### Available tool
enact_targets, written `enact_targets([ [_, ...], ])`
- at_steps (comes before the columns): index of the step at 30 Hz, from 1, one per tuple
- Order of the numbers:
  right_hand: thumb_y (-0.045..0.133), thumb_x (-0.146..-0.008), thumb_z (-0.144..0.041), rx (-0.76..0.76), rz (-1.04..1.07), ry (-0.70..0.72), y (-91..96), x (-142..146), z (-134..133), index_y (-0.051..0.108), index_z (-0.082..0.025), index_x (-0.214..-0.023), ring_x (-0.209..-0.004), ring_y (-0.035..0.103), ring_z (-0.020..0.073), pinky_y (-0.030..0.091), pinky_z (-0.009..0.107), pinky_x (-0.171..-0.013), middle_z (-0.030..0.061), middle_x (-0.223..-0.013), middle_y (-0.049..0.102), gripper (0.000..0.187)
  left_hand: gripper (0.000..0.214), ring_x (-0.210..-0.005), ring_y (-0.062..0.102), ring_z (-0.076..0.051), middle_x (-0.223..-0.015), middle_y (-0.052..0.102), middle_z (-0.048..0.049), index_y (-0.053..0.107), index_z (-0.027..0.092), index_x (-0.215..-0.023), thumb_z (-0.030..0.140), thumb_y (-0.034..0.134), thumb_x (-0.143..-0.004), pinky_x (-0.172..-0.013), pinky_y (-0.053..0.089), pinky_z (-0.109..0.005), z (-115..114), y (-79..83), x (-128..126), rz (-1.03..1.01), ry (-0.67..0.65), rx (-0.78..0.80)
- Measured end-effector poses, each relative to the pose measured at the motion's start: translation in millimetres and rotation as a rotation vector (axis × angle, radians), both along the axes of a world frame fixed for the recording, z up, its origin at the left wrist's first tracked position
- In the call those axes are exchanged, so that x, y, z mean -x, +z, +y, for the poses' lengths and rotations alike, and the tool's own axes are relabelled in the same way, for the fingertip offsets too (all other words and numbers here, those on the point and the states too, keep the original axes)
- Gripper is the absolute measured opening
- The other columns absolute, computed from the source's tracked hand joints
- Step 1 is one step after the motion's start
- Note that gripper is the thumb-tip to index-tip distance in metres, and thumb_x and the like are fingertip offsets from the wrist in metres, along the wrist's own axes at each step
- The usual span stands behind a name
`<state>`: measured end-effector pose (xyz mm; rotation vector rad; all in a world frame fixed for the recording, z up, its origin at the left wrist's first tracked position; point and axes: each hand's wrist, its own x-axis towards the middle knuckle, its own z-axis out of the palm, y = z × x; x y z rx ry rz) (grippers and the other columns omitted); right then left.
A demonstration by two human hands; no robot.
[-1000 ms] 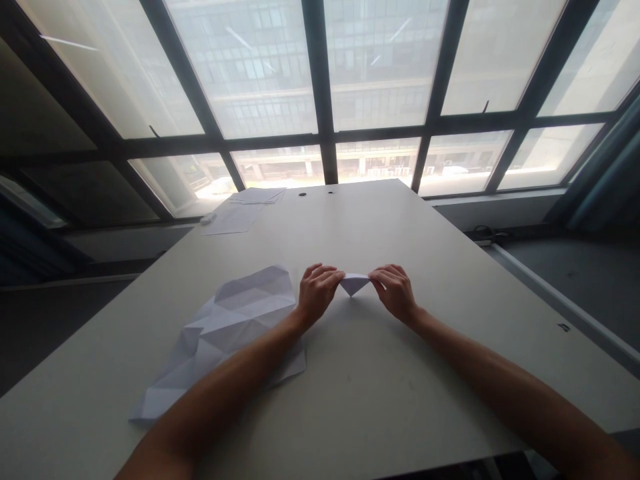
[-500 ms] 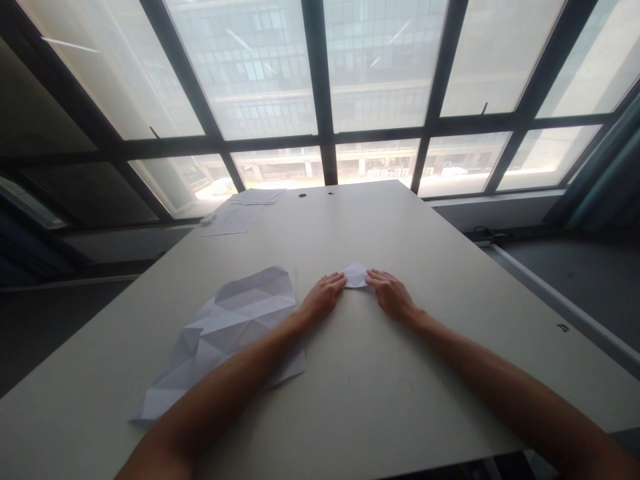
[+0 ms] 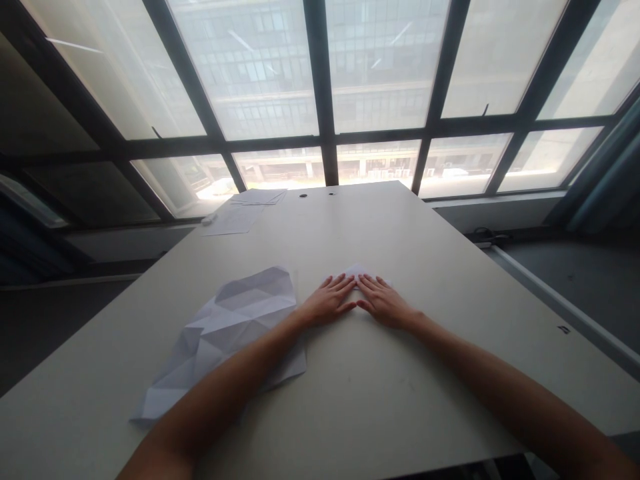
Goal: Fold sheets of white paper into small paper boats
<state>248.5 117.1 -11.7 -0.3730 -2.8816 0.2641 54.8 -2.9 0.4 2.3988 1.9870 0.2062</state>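
Observation:
A small folded piece of white paper (image 3: 358, 270) lies on the pale table (image 3: 400, 373), mostly covered by my hands. My left hand (image 3: 330, 301) lies flat on its left part, fingers stretched out and together. Beside it my right hand (image 3: 383, 301) lies flat on the right part, fingers also straight. The fingertips of both hands meet over the paper, and only its far tip shows. A large creased white sheet (image 3: 230, 333) lies on the table to the left, partly under my left forearm.
Flat sheets of paper (image 3: 245, 208) lie at the table's far left corner. Two round cable holes (image 3: 317, 195) sit at the far edge, before a wall of windows. The table's right edge drops to a grey floor.
A second ago both hands pinched the small folded paper above the table. They set it down, and now both palms lie flat on it, fingers drawn together.

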Motion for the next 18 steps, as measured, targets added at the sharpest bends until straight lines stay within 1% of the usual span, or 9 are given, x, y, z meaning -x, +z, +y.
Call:
enact_targets([
  [4, 0.02, -0.099, -0.063, 0.008, -0.015, 0.013, -1.0, 0.0, 2.9, 0.022, -0.011, -0.155, -0.148, 0.018, 0.0267, 0.015, 0.047, -0.121, 0.0139, -0.159, 0.022, 0.076, 0.07, -0.15, 0.013, -0.023, -0.162, 0.017, -0.0044, 0.01, 0.026, -0.157, 0.064, 0.021, -0.099, -0.12, 0.012, -0.043, -0.2, -0.3, -0.3, 0.023, 0.006, 0.015],
  [9, 0.015, -0.099, -0.062, 0.029, -0.042, 0.007, 1.5, -0.5, 3.2, 0.023, -0.013, -0.155, -0.149, 0.018, 0.0252, 0.014, 0.047, -0.121, 0.0108, -0.16, 0.022, 0.075, 0.074, -0.15, 0.011, -0.022, -0.162, 0.014, -0.0084, 0.014, 0.019, -0.157, 0.064, 0.018, -0.099, -0.12, 0.011, -0.041, 1.5, -4.1, 1.3, 0.016, 0.04, 0.04],
  [14, 0.012, -0.099, -0.061, 0.037, -0.071, -0.065, 3.0, -3.1, 2.5, 0.028, -0.017, -0.154, -0.149, 0.015, 0.025, 0.012, 0.049, -0.12, 0.0108, -0.16, 0.022, 0.072, 0.076, -0.15, 0.012, -0.025, -0.162, 0.016, -0.0102, 0.019, 0.017, -0.156, 0.065, 0.017, -0.098, -0.12, 0.013, -0.043, 2.0, -7.1, 1.8, -0.005, 0.167, 0.057],
  [16, 0.011, -0.099, -0.062, 0.035, -0.084, -0.092, 2.2, -3.6, 2.8, 0.027, -0.018, -0.154, -0.15, 0.013, 0.0248, 0.01, 0.051, -0.119, 0.0112, -0.161, 0.02, 0.073, 0.076, -0.15, 0.013, -0.025, -0.161, 0.017, -0.0119, 0.021, 0.014, -0.155, 0.065, 0.018, -0.098, -0.12, 0.013, -0.045, 1.9, -7.1, 1.2, -0.005, 0.229, 0.046],
  [18, 0.01, -0.098, -0.063, 0.031, -0.099, -0.117, 0.5, -3.3, 3.3, 0.025, -0.016, -0.155, -0.15, 0.011, 0.0247, 0.008, 0.051, -0.12, 0.0122, -0.161, 0.019, 0.075, 0.078, -0.15, 0.013, -0.026, -0.161, 0.018, -0.014, 0.022, 0.011, -0.155, 0.064, 0.019, -0.098, -0.12, 0.013, -0.046, 2.1, -6.6, 0.3, 0.001, 0.292, 0.041],
])
